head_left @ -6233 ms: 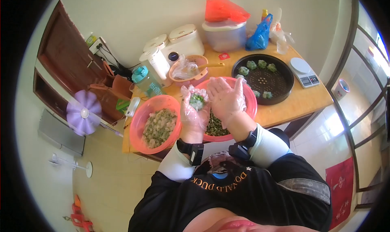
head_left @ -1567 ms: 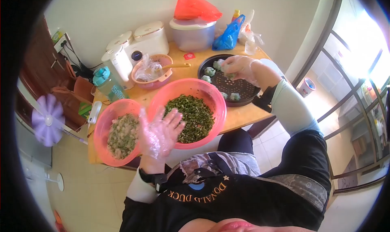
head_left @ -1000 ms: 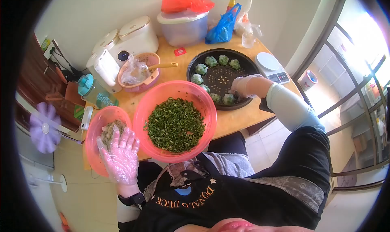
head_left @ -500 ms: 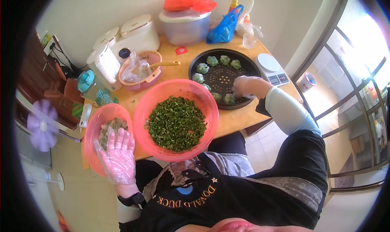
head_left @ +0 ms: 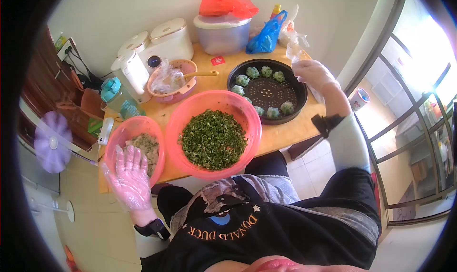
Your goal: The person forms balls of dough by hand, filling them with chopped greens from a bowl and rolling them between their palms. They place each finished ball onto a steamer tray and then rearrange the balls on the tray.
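Head view: my right grip [head_left: 295, 65], fingers curled, meets the clear cup [head_left: 293, 51] at its 11 o'clock; whether it is clasped I cannot tell. Green-flecked balls [head_left: 273, 112] line the black pan [head_left: 267, 93] at 8 o'clock, apart from that grip. My gloved left grip [head_left: 129, 178], released, spreads over the small pink bowl [head_left: 119, 138]; chopped greens [head_left: 213, 139] occupy the large pink bowl [head_left: 250, 117], 2 o'clock.

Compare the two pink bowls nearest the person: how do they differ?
The right bowl looks wider than the left bowl. The right bowl holds loose, dark chopped greens; the left bowl holds a paler, clumpier mix. The gloved left hand hides part of the left bowl; no hand covers the right bowl. Both are pink, round and upright on the table.
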{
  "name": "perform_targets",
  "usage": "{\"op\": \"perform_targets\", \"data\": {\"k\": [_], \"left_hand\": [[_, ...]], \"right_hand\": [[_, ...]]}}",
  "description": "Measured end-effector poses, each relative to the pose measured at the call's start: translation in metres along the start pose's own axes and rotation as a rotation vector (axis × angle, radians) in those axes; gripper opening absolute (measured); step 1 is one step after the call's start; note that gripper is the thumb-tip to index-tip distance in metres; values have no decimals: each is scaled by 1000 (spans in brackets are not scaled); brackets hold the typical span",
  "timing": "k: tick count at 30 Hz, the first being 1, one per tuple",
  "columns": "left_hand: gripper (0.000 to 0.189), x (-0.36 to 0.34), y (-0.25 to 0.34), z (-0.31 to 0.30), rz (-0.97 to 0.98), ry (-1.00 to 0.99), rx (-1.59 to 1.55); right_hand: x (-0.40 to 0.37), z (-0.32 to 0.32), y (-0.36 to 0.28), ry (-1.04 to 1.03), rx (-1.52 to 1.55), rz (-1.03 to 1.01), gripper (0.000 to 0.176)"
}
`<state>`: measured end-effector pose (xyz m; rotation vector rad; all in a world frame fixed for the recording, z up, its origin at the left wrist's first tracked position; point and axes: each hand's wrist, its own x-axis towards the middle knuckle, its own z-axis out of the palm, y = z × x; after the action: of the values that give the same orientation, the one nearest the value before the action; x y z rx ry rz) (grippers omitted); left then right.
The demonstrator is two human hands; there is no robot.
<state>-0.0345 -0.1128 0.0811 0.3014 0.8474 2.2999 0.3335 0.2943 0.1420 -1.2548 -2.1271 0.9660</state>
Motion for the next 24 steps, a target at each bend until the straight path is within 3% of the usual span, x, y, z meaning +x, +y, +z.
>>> {"op": "perform_targets", "data": {"k": [1,3,4,5,6,9,12,15,17,19,21,24], "left_hand": [[75,1,3,-10,13,-53,-39],[75,2,10,-26,44,-89,-45],[75,4,15,-34,70,-133,-49],[75,5,20,-43,84,-129,-53],[76,7,26,-53,94,-139,-5],[76,9,47,-75,112,-174,102],[74,14,68,-80,97,-136,209],[69,28,85,-97,35,-75,328],[66,43,80,-109,-1,-76,405],[57,56,84,-124,2,-217,519],[55,62,80,-113,16,-123,577],[48,68,93,-79,-21,-11,937]], "right_hand": [[-8,5,6,68,426,-10,30],[-42,39,0,172,885,18,21],[-31,61,51,-6,1297,-56,16],[-65,78,40,-168,1583,-178,17],[-95,100,26,-47,1725,-132,21],[-129,138,13,-99,1698,131,20],[-130,134,28,8,1550,176,20],[-125,116,52,-47,1618,-18,20],[-119,121,84,-91,1679,-23,20],[-108,142,125,-274,1911,-102,25],[-111,161,130,-268,1848,-115,29],[-102,179,117,-463,1774,-157,39]]}}
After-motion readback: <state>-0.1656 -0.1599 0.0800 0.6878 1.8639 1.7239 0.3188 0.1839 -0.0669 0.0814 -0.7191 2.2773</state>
